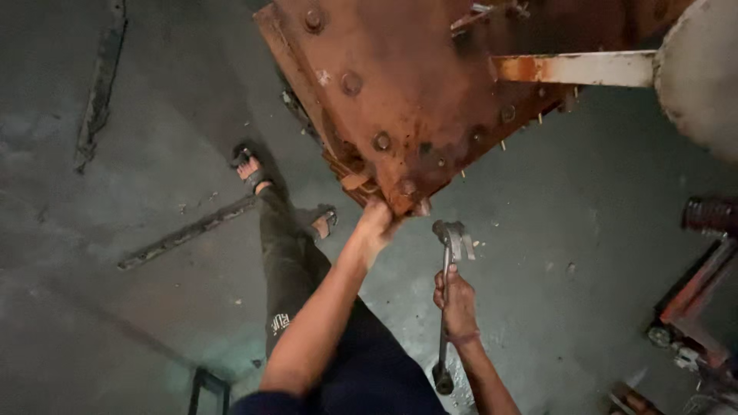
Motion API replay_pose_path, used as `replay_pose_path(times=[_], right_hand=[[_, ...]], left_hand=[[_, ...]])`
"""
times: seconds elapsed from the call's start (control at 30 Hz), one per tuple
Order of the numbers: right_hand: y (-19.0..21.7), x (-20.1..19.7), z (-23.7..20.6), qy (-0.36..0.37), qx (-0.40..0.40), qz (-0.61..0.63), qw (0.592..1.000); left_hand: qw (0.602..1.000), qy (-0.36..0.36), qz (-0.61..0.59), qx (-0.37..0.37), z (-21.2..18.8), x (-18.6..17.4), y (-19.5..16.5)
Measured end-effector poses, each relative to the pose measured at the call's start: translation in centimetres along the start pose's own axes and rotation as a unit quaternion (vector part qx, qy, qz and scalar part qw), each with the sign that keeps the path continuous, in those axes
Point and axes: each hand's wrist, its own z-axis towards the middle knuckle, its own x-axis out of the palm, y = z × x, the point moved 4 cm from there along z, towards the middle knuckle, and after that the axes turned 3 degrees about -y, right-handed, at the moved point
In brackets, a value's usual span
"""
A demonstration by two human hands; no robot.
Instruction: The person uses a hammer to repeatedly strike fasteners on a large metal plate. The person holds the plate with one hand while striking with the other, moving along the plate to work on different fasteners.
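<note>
Nearest the camera, the person's dark-clad legs stood over a grey concrete floor (584, 253). The right hand (457, 301) was clenched around the shank of a long metal wrench (447, 292), its fingers (440, 290) wrapped about the middle of the handle. The wrench stood nearly upright in the view, its ring end low beside the right forearm and its open head (454, 237) raised just below the corner of the rusty plate, close to it but not touching.

The left hand (377, 223) reached further up, and its fingers pressed against the lower corner of the rusty steel plate (400, 84); whether they gripped a bolt there or only rested on the edge could not be told. That corner hung free over the floor, with open room beneath it and to its right. The plate's left edge ran diagonally up and away, lined with round bolt heads (351, 82). A sandalled foot (250, 169) stood on the floor left of that edge, beside a dark strip (188, 230) lying on the concrete.

Further off, a pale, rust-stained bar (576, 68) crossed the plate's upper right towards a grey curved body (703, 73). At the far right edge stood a red wheeled jack (692, 307), well apart from both hands.
</note>
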Motion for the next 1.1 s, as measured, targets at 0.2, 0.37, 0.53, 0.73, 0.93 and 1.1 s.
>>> replay_pose_path(times=[0.2, 0.37, 0.53, 0.73, 0.93, 1.1], right_hand=[[-1.3, -0.3, 0.6, -0.013, 0.03, 0.051, 0.998], [-0.1, 0.7, 0.4, 0.008, 0.008, 0.004, 1.0], [2.2, 1.3, 0.4, 0.022, -0.015, -0.012, 1.0], [7.4, 2.6, 0.6, 0.045, -0.076, -0.032, 0.996], [15.3, 5.3, 4.6, -0.061, -0.179, -0.26, 0.947], [17.9, 9.5, 9.8, -0.151, -0.186, -0.254, 0.937]], left_hand=[[0.985, 0.035, -0.07, 0.151, -3.3, -1.9, -0.8], [0.977, -0.048, 0.023, 0.206, -6.2, -0.7, -3.3], [0.924, -0.092, 0.209, 0.306, -7.5, 2.8, -5.6], [0.807, -0.199, 0.434, 0.347, -8.4, 4.0, -9.4], [0.606, -0.075, 0.713, 0.344, -13.1, 5.3, -17.8], [0.572, -0.035, 0.671, 0.47, -8.4, 13.7, -28.5]])
